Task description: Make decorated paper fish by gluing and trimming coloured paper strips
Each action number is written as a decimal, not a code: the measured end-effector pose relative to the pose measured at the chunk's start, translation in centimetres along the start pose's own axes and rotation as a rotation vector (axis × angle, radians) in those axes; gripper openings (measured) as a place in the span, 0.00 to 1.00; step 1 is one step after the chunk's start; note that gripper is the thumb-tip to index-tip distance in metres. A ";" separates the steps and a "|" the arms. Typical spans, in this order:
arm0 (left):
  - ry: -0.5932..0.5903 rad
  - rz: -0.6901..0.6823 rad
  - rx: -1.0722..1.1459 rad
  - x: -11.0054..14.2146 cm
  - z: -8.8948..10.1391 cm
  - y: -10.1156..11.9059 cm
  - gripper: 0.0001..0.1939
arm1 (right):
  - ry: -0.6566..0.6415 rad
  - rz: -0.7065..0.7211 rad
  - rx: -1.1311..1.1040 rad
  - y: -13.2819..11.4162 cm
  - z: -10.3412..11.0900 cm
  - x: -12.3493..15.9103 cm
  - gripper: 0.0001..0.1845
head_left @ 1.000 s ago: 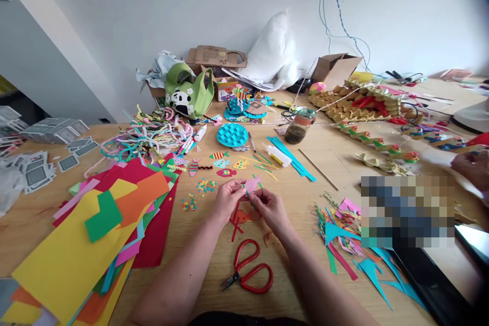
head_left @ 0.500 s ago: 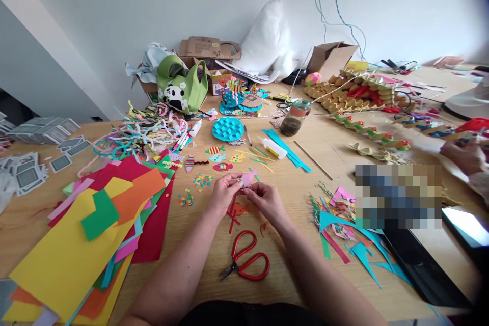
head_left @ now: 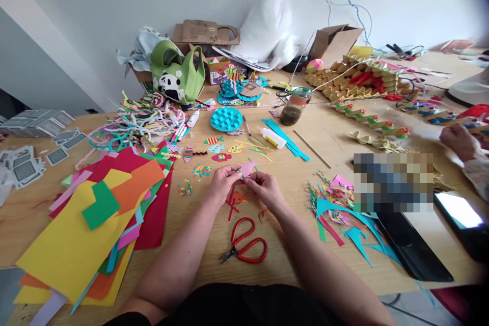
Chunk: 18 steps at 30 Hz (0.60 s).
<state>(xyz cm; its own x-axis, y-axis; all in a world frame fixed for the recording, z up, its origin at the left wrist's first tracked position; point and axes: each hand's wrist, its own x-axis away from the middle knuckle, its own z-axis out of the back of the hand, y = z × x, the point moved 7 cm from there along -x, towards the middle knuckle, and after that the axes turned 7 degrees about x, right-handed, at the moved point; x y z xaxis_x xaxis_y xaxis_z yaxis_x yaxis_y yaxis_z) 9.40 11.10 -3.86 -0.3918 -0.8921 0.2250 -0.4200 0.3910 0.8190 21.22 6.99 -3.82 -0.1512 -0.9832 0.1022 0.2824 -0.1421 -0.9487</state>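
Observation:
A pink paper fish (head_left: 248, 168) with a bit of green on it is pinched in my left hand (head_left: 224, 183). My right hand (head_left: 266, 190) has its thumb and fingers closed on the fish's lower right edge; whether a small strip is between them I cannot tell. Under my hands lie an orange paper fish (head_left: 240, 197), partly hidden, and some red paper strips (head_left: 231, 206). Red-handled scissors (head_left: 246, 245) rest nearer to me. Beyond my hands are several decorated paper fish (head_left: 221, 157), with small paper dots (head_left: 186, 188) to the left.
Coloured paper sheets (head_left: 69, 244) are piled at left, paper scraps (head_left: 336, 209) at right. Farther back are a blue plate (head_left: 226, 119), a glue bottle (head_left: 273, 138), a glass jar (head_left: 295, 108) and pipe cleaners (head_left: 133, 127). Another person's hand (head_left: 460, 141) is at far right.
The view has tilted and shifted slightly, so the table sits higher in it. Both my hands keep hold of the pink fish, with only small finger movements. The other person's hand has shifted.

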 end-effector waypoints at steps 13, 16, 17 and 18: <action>0.052 -0.046 0.009 -0.4 0.9 0.4 0.17 | 0.017 0.022 0.060 -0.1 0.1 0.0 0.23; 0.097 -0.079 0.024 -0.6 1.6 0.8 0.17 | 0.110 0.032 0.108 -0.2 1.1 -0.1 0.22; 0.114 -0.087 0.029 -0.6 1.8 0.9 0.17 | 0.160 0.045 0.141 -0.3 1.7 -0.1 0.21; 0.127 -0.094 0.031 -0.7 2.0 1.0 0.18 | 0.218 0.065 0.188 -0.4 2.5 -0.1 0.19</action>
<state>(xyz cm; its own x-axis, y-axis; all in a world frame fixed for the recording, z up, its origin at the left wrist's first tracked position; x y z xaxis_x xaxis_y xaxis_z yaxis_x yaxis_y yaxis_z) 7.65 12.56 -4.24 -0.2433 -0.9458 0.2149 -0.4760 0.3095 0.8232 23.45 6.82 -2.68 -0.3214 -0.9460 -0.0434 0.4657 -0.1179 -0.8770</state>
